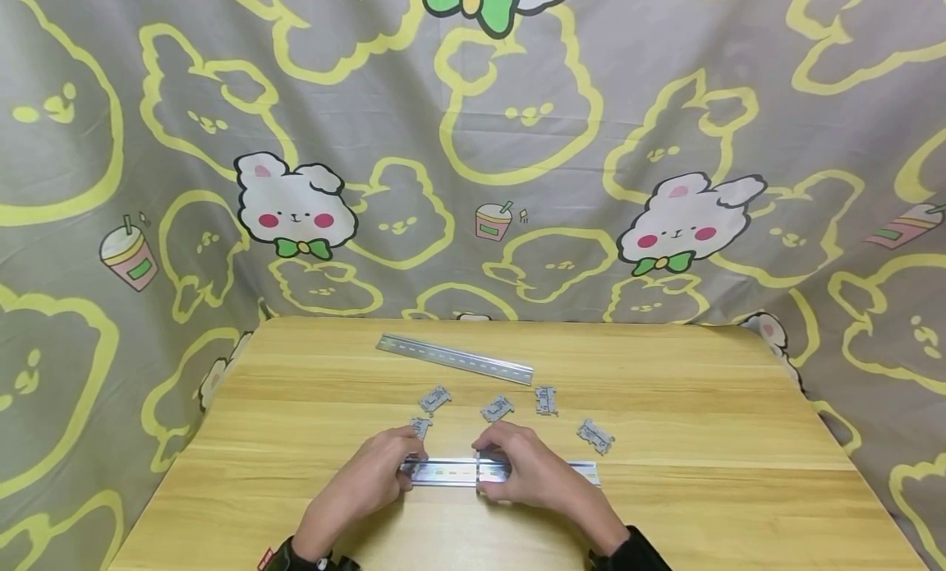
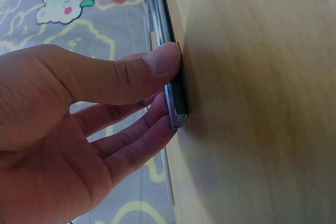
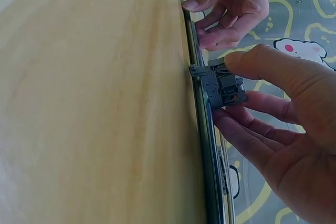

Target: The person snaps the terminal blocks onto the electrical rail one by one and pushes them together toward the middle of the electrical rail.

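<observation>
A slotted metal DIN rail (image 1: 447,472) lies crosswise near the front of the wooden table. My left hand (image 1: 380,471) grips its left end, thumb on the near edge and fingers on the far edge, as the left wrist view shows. With thumb and fingers my right hand (image 1: 521,468) pinches a grey terminal block (image 3: 223,85), which stands upright on the rail around its middle. In the right wrist view, the block's foot overlaps the rail's near edge. Another grey terminal block (image 1: 420,427) lies just beyond my left fingers, partly hidden by them.
A second DIN rail (image 1: 454,359) lies slanted at the back of the table (image 1: 702,390). Between the rails are several loose terminal blocks, among them one at left (image 1: 434,399), one in the middle (image 1: 498,407) and one at right (image 1: 595,436). A patterned curtain (image 1: 547,144) hangs behind.
</observation>
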`<state>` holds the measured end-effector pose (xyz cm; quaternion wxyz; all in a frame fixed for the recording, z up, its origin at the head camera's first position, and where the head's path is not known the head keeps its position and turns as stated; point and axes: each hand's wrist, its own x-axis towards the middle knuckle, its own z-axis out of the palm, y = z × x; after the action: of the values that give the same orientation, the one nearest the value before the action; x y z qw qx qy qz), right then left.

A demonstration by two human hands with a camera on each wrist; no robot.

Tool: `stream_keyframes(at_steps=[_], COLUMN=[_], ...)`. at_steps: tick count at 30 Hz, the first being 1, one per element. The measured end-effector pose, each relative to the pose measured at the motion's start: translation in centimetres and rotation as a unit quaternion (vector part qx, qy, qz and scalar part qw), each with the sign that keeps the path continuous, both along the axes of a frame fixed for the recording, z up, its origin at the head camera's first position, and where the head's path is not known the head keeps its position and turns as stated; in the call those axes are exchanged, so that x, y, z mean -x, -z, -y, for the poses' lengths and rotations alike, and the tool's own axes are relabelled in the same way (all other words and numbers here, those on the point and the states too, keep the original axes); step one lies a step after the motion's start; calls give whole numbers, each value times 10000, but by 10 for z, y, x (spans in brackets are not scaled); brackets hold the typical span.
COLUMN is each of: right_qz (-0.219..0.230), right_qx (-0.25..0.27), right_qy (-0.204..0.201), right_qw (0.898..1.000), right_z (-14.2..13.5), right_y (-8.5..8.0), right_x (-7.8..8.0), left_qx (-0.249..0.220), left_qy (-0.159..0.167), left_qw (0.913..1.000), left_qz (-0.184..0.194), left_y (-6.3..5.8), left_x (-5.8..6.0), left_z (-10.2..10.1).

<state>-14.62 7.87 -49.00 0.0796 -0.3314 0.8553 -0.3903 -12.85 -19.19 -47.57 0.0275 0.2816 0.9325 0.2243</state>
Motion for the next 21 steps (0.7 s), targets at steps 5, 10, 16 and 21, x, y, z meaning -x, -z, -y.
stream_keyframes(at_steps=[5,10,16,21], right_qz=[-11,-44,-81,-140], right_qx=[-15,-18,-68,-110], right_qy=[14,32,14,-30], right_qw=[10000,10000,9999,9998], right_z=[0,-1,-2,-3], right_y=[0,1,1,0], right_x=[-1,-1,-1,0], left_qx=[0,3,14,10], left_qy=[11,21,-3,-57], left_qw=[10000,10000,10000,9999], left_qz=[-12,-25,29,123], left_y=[0,0,0,-1], left_x=[0,0,0,0], left_z=[-1,0,0,0])
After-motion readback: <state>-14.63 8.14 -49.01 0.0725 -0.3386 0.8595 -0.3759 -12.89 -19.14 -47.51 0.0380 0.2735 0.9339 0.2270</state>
